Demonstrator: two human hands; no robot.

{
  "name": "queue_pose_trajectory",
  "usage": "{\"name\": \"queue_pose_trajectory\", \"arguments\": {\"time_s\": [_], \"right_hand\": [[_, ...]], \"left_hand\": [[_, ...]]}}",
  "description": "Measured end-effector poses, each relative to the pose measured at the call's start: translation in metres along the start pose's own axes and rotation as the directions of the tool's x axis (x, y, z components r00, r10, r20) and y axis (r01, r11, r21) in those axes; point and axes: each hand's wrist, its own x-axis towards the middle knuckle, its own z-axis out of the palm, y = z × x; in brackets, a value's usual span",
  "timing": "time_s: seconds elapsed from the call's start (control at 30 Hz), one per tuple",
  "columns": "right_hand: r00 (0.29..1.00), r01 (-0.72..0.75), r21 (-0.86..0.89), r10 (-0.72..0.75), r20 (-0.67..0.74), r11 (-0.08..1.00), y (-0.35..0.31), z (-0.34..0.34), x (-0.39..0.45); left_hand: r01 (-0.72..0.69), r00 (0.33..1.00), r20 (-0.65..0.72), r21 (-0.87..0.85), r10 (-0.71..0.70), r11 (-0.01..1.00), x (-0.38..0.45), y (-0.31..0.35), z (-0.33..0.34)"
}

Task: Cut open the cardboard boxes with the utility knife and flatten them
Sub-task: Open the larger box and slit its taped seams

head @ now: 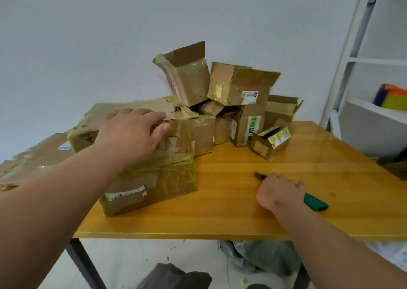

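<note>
Large taped box (152,170) on desk (242,211), front left | left hand (132,134) draped over top edge, fingers relaxed | right hand (280,192) curled round utility knife (315,203) lying on desk | risk: blade end near knuckles, box sliding under cut, leaning box stack (220,90) toppling.

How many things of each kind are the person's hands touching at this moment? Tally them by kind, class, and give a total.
Cardboard boxes: 1, the large taped box, with the left hand resting on its top.
Knives: 1, the green-handled utility knife, gripped by the right hand on the table.
Total: 2
</note>
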Motion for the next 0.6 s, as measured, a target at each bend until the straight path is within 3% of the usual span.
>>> {"name": "queue_pose_trajectory", "arguments": {"time_s": [0.13,0.3,0.43,0.6], "right_hand": [[0.972,0.223,-0.069,-0.228,-0.063,0.972,0.003,0.000,-0.001],[0.886,0.463,0.204,-0.449,-0.112,0.863,-0.030,0.004,-0.015],[0.818,0.572,0.429,-0.441,-0.370,0.700,-0.060,-0.003,-0.036],[0.746,0.666,0.532,-0.449,-0.492,0.523,-0.081,-0.018,-0.041]], "left_hand": [[0.031,0.999,-0.028,-0.052,-0.032,0.998,-0.002,-0.002,0.001],[0.008,1.000,0.013,-0.052,-0.007,0.999,0.003,-0.006,-0.005],[-0.057,0.996,0.069,-0.042,0.060,0.998,0.014,-0.004,-0.007],[-0.092,0.993,0.070,-0.003,0.092,0.996,0.016,0.001,-0.001]]}}
